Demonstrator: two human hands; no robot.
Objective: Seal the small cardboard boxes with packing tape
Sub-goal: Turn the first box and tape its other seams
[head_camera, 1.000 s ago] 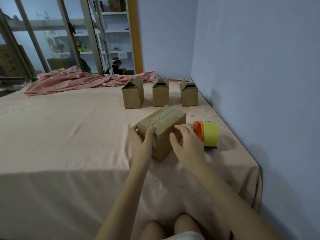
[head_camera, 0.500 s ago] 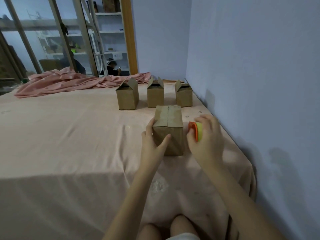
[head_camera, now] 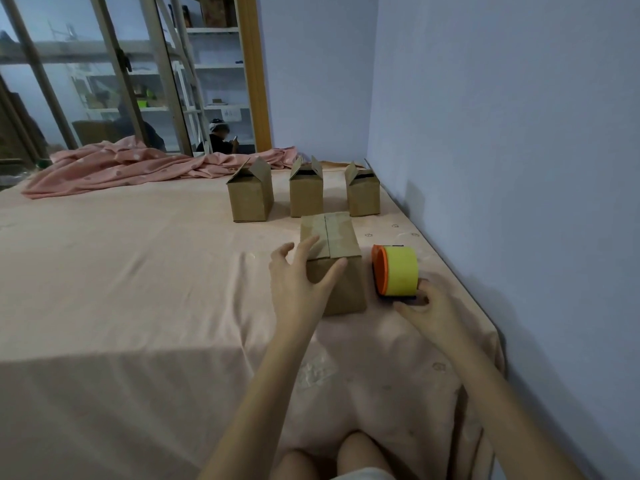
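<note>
Your left hand (head_camera: 298, 285) rests on the near left corner of the closed brown cardboard box (head_camera: 334, 261), fingers spread and straight over the top edge, steadying it rather than gripping. The box sits on the pink bedsheet (head_camera: 138, 271) with its long axis and its centre flap seam both running straight away from you.

Just beside it, to the right and not touching, lies the yellow tape roll on its orange-and-black dispenser (head_camera: 394, 271). Your right hand (head_camera: 427, 308) is at the dispenser's near end, fingers curled at the black base; they seem to hold it, though the contact itself is hidden behind the roll. That hand is clearly the nearer one to the tape. To seal the box you will have to lift the dispenser left and over onto the seam, then draw it along that line.

Beyond, three small brown cardboard boxes (head_camera: 306, 192) stand in a row with flaps up and unsealed; what is inside them cannot be seen.
</note>
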